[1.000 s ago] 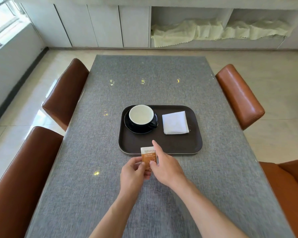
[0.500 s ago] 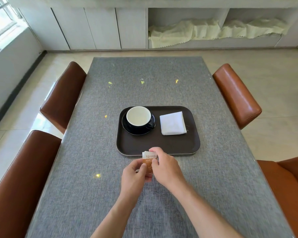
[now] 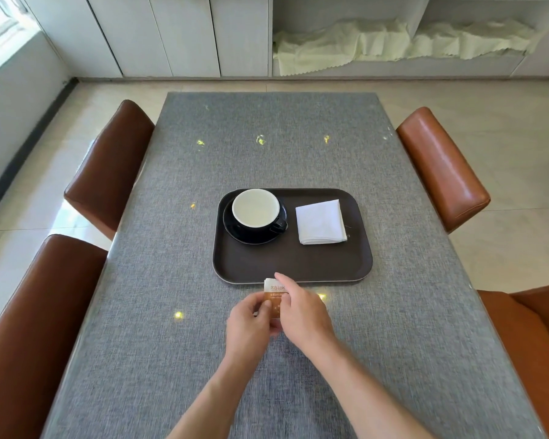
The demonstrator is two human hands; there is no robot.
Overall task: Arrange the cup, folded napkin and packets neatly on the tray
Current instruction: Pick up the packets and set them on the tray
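Grey cloth covers the table. Tray sits at centre. Cup stands on a saucer in the tray's far-left part; napkin, folded, lies flat to its right, apart from it. Packets are off the tray, just before its near rim, pinched between both hands. Left hand fingers closed on them; right hand grips them too, forefinger extended.

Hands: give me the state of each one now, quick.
Left hand: closed on the packet.
Right hand: closed on the same packet, forefinger stretched out.
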